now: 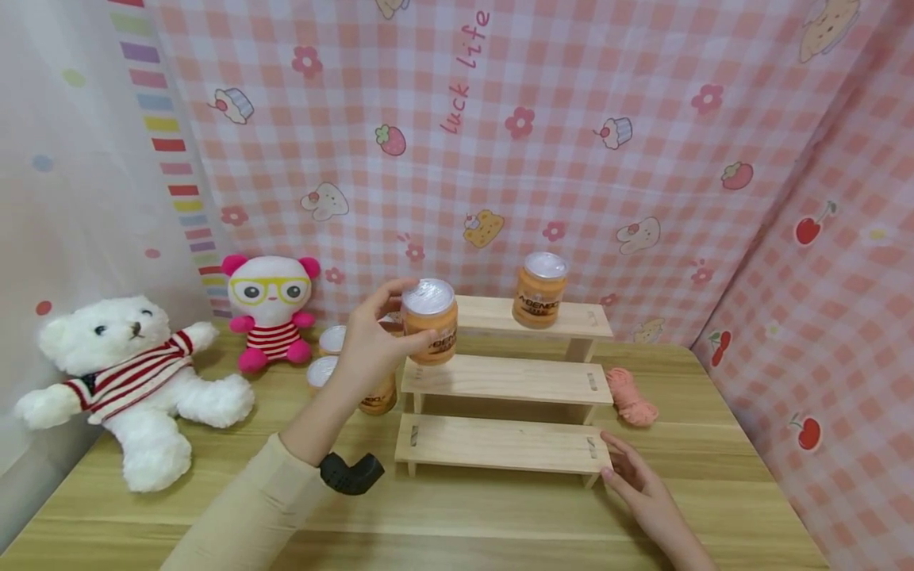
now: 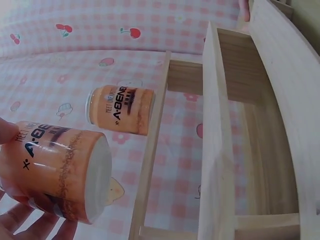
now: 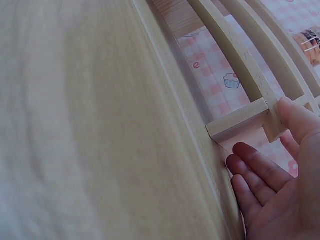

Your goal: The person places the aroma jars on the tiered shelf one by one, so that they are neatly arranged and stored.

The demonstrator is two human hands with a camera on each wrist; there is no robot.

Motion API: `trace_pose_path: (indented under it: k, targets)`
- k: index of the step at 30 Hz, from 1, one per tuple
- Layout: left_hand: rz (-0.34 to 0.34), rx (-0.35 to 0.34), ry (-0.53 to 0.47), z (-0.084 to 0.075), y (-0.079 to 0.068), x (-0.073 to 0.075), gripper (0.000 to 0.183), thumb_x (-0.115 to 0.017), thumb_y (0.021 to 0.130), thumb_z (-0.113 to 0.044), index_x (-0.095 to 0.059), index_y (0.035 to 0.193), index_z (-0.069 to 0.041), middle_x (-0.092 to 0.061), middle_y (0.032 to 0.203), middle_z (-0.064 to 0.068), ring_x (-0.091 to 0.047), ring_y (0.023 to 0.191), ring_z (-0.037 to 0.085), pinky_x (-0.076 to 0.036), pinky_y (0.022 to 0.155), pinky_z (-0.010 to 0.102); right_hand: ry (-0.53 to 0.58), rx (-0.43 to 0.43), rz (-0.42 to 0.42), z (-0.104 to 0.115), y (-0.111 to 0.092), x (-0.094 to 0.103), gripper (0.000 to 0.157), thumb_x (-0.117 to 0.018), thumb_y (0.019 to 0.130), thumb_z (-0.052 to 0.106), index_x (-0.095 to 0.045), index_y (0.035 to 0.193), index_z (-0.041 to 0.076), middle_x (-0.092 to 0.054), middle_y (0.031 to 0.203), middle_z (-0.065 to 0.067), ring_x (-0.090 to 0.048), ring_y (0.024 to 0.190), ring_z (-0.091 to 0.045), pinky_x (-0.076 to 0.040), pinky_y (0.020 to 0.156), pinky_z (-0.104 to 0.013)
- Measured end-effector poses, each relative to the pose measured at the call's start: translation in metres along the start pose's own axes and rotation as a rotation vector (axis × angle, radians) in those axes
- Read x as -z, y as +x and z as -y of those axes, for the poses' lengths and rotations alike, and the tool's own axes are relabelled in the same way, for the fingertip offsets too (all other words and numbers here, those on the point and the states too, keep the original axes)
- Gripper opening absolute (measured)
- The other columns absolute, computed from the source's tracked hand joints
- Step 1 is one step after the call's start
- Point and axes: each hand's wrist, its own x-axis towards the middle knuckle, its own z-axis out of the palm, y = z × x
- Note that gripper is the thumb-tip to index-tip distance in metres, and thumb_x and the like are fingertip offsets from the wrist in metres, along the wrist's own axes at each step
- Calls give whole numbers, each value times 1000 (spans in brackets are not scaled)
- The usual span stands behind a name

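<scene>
Orange can (image 1: 437, 316) gripped by left hand (image 1: 368, 337), right hand (image 1: 639, 485) well apart, pinching wooden shelf (image 1: 493, 444)

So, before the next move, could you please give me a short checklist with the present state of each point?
1. Held can gripped: ok, the left hand has it, roughly upright.
2. Held can clear of the shelves: ok, a gap shows below it in the left wrist view.
3. Standing can apart from it: ok, it sits toward the right end of the top shelf.
4. Stand firmly braced: cannot tell; the right hand touches the bottom shelf's right end.
5. Remaining cans fully visible: not ok, partly hidden behind the left hand.
</scene>
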Motion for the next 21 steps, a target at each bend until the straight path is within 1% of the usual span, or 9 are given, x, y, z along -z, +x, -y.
trace_pose_path:
  k: [6, 9, 13, 17, 21]
  targets:
    - [6, -68, -6, 0, 21, -15, 59, -84, 72, -7, -58, 125, -9, -60, 118, 6, -58, 102, 23, -53, 78, 39, 2, 12, 0, 0, 1, 0, 48, -55, 96, 2, -39, 141, -4, -55, 118, -27, -58, 101, -3, -49, 81, -18]
    - [10, -79, -2, 0, 30, -21, 60, -84, 72, -9, -58, 126, -9, -59, 118, 7, -58, 101, 22, -53, 78, 39, 2, 21, 2, -1, 1, 0, 48, -56, 96, 2, -39, 141, -4, -55, 119, -29, -58, 102, -3, -49, 81, -18]
    - [17, -60, -18, 0, 41, -29, 61, -83, 74, -10, -56, 128, -11, -59, 117, 8, -59, 99, 25, -54, 77, 37, -4, 28, 6, -1, 1, 1, 48, -56, 96, 2, -39, 141, -4, -54, 119, -30, -58, 102, -3, -49, 81, -19]
    - [26, -32, -31, 0, 51, -36, 62, -83, 74, -11, -56, 130, -13, -58, 117, 8, -60, 97, 26, -55, 76, 35, -12, 29, 3, -2, 1, 1, 48, -56, 96, 2, -40, 141, -4, -55, 118, -27, -58, 102, -3, -50, 81, -19]
    - [32, -19, -39, 1, 59, -42, 63, -83, 75, -12, -54, 131, -12, -58, 116, 10, -60, 96, 27, -55, 74, 35, -12, 28, 2, -1, 0, 1, 48, -56, 96, 2, -40, 141, -4, -55, 119, -26, -57, 102, -3, -49, 81, -19]
